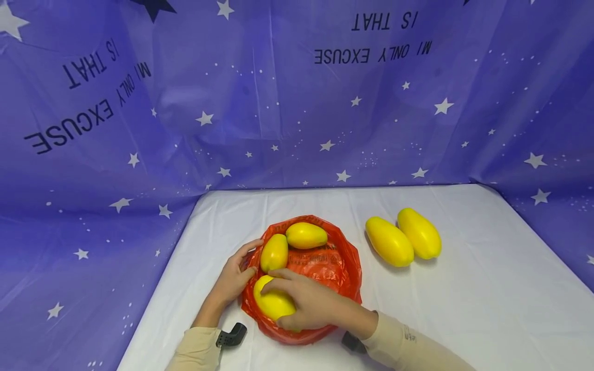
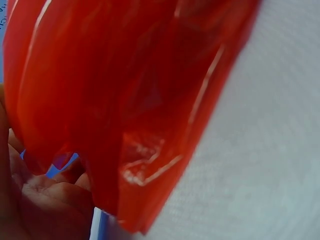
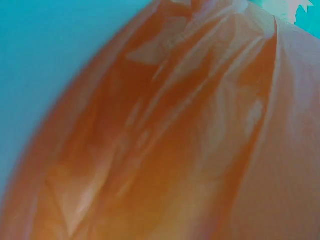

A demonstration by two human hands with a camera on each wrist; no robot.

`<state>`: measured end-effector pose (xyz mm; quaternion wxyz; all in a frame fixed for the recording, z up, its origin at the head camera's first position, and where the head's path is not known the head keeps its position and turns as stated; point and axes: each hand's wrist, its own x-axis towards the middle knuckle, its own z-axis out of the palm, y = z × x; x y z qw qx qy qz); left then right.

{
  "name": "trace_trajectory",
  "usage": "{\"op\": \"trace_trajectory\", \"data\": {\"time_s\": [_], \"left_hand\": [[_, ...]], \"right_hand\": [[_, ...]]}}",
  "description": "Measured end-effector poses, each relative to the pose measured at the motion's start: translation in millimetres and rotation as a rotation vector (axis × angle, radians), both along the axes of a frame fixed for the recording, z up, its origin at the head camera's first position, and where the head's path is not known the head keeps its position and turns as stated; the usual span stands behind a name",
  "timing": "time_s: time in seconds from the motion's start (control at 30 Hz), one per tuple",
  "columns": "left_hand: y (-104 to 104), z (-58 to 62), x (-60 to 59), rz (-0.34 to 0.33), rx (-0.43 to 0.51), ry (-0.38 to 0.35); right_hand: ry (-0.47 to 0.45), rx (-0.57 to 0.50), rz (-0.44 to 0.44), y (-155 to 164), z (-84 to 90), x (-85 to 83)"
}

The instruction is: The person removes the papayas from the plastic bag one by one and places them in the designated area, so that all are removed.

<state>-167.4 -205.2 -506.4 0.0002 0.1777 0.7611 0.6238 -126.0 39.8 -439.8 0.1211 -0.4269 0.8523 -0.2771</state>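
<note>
A red plastic bag (image 1: 327, 268) stands on the table with its mouth spread wide and facing up. My left hand (image 1: 230, 281) holds the bag's left rim; in the left wrist view its palm (image 2: 50, 205) shows beside the red film. Reaching in from the right, my right hand (image 1: 311, 299) grips a yellow oblong fruit (image 1: 271, 299) at the near left inside the bag, fingers over its top and thumb at its near end. Two more yellow fruits, one at the left wall (image 1: 275, 253) and one at the far side (image 1: 307, 235), lie inside. Bag film fills the right wrist view.
Two larger yellow oblong fruits, a nearer one (image 1: 390, 242) and a farther one (image 1: 419, 233), lie side by side right of the bag. A white cloth (image 1: 464, 309) covers the table. Purple starred sheeting (image 1: 287, 113) hangs behind and at both sides.
</note>
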Motion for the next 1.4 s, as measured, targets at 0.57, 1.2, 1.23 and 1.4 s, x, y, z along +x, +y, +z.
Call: {"op": "trace_trajectory", "data": {"time_s": [0.57, 1.2, 1.23, 1.4], "left_hand": [[6, 6.9, -6.8, -0.004, -0.007, 0.001], [-1, 1.7, -2.0, -0.012, -0.022, 0.015], [0, 0.8, -1.0, -0.013, -0.018, 0.015], [2, -2.4, 2.2, -0.012, -0.003, 0.03]], "right_hand": [[0.013, -0.116, -0.049, 20, 7.3, -3.7], [0.0, -0.16, -0.091, 31, 17.4, -3.1], [0.0, -0.161, -0.093, 32, 17.4, -2.8], [0.015, -0.188, -0.087, 39, 21.0, -2.7]]}}
